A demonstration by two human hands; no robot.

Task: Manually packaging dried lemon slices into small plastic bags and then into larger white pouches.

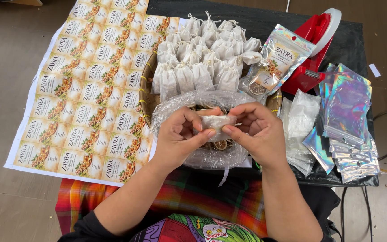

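My left hand and my right hand together pinch a small white cloth pouch between thumbs and fingers, held level just above a clear plastic bag of dried citrus slices. Beyond the hands, a woven basket is heaped with many tied white cloth pouches. A filled holographic zip pouch leans on the basket's right side.
A large sheet of printed labels lies at the left. A red heat sealer stands at the back right. Stacks of empty holographic pouches and small clear bags lie right of the basket. A plaid cloth covers my lap.
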